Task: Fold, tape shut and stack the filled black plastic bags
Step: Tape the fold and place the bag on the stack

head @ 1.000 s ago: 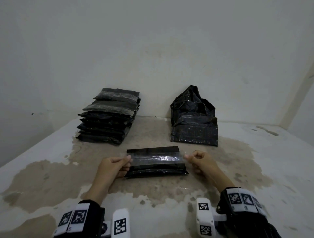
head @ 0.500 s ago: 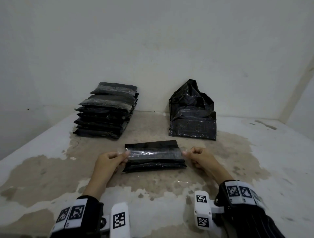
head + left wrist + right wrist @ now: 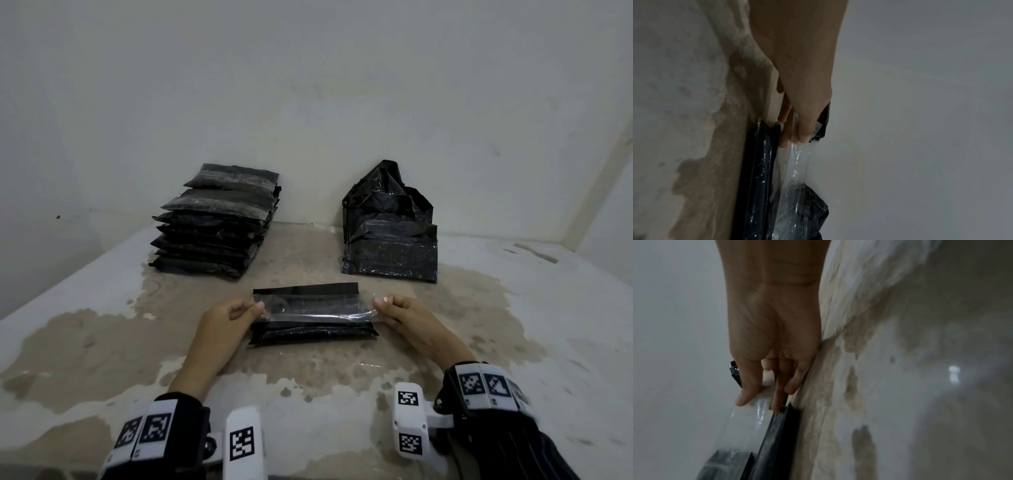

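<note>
Head cam was aimed forward and down over the tabletop toward the wall. Wrist cams were set close, looking along each of the hands; the taped bag was shared by all views.

- The folded bag is glossy black plastic, creased.
- The tape strip is clear, shiny film, wrinkled at its ends.
- The stacked bags show dull, dusty-looking taped tops.
- The table is matt, rough, with patchy worn paint.
- The wall is matt pale plaster.
</note>
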